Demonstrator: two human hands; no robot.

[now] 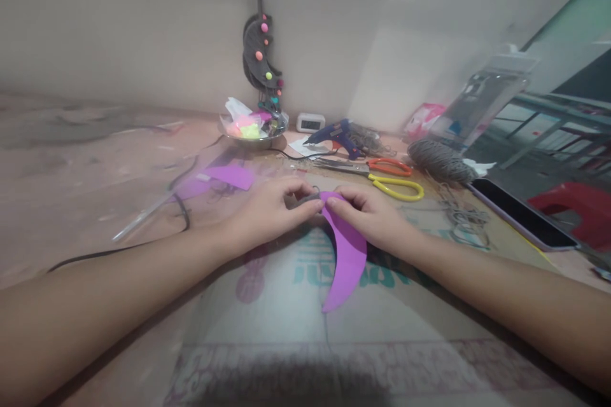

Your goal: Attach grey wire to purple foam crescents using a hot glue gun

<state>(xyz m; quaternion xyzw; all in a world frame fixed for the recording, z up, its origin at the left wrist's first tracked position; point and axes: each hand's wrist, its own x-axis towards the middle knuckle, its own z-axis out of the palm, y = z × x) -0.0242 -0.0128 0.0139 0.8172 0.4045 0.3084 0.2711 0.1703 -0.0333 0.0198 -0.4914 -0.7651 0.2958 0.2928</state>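
Note:
A purple crescent-shaped piece [351,248], looking like craft foam or card, hangs point down over the printed cardboard sheet [267,324]. My right hand [370,210] pinches its upper end between thumb and fingers. Close against that same end, my left hand [281,206] is closed, with a bit of grey yarn [312,196] at its fingertips. Whether the left thumb also presses on the purple edge is hard to see. Purple offcuts [231,176] and a clear stick [147,216] lie blurred to the left.
Beyond my hands are scissors [394,187], a blue glue gun [334,135], a white clock [310,122] and a metal bowl [252,140] of pompoms. A grey yarn ball [439,160] and a phone [520,213] lie right. A grey crescent ornament [258,67] hangs on the wall.

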